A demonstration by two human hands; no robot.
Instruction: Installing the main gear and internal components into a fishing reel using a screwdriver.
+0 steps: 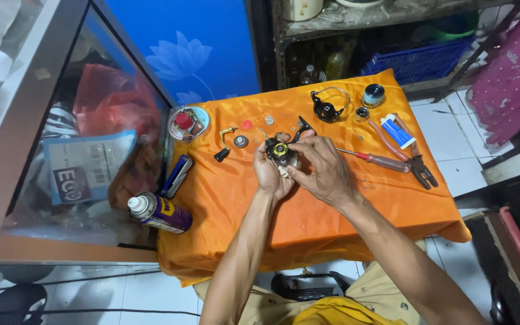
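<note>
Left hand (271, 176) cups small black reel body (281, 153) above orange-draped counter (308, 222) — right hand (320, 170) fingers pinched at its side. Looks compact, rigid, likely oily; best held round housing — loose parts nearby.

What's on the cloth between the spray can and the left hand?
Head view: only a dark folding multi-tool near the cloth's left edge; the orange cloth is otherwise bare between the spray can and the left hand.

Bright even light, sharp focus, wide-angle edge bending.
</note>
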